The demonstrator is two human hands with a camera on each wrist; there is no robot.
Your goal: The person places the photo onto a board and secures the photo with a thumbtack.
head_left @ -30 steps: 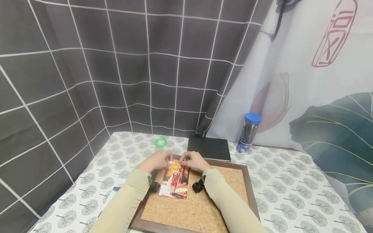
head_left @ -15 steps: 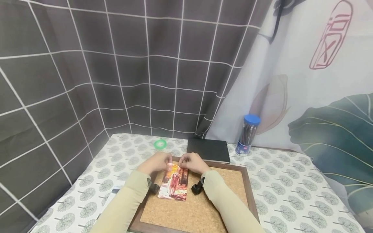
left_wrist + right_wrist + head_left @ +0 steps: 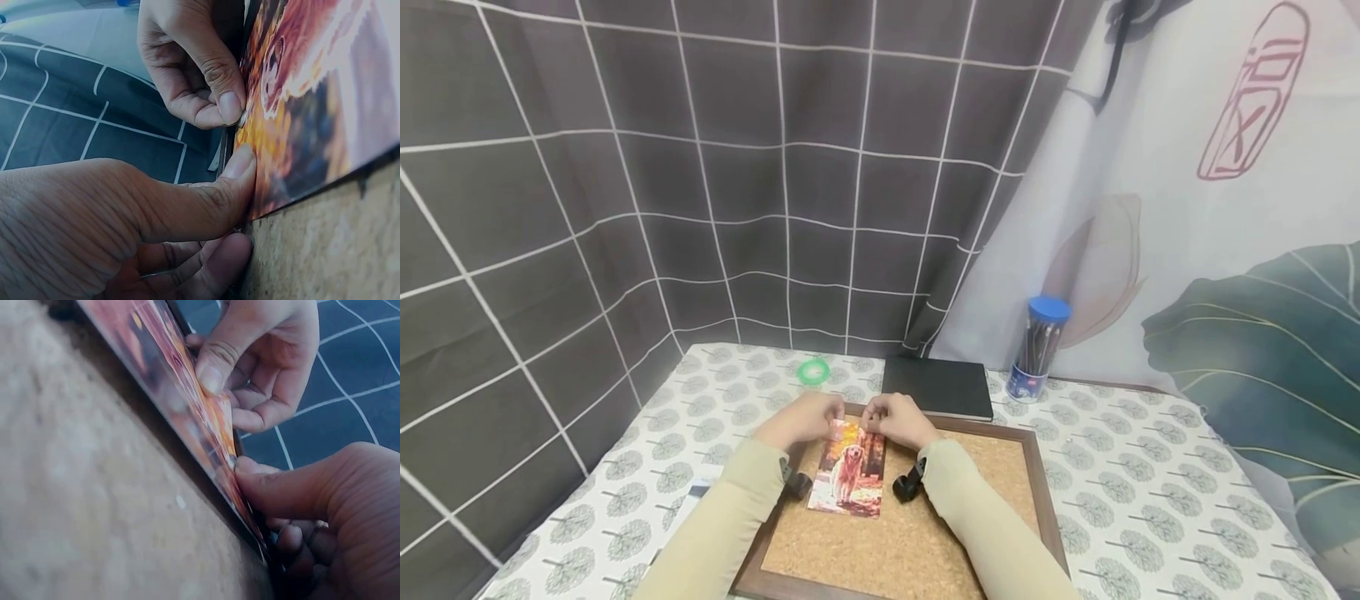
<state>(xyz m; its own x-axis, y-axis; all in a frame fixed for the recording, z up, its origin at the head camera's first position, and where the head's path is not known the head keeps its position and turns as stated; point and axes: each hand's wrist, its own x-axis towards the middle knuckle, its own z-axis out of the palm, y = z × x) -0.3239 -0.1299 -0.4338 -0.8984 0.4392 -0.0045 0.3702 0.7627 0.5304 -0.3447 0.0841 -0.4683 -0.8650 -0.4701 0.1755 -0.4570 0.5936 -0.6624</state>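
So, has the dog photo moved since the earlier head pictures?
No, not visibly in any direction: judged against the wooden frame, the dog photo lies in the same place. Only the whole head view shifted slightly.

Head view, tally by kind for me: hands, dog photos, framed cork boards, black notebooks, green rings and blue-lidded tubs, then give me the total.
Left hand and right hand: 2
Dog photo: 1
Framed cork board: 1
Black notebook: 1
Green ring: 1
Blue-lidded tub: 1
Total: 7
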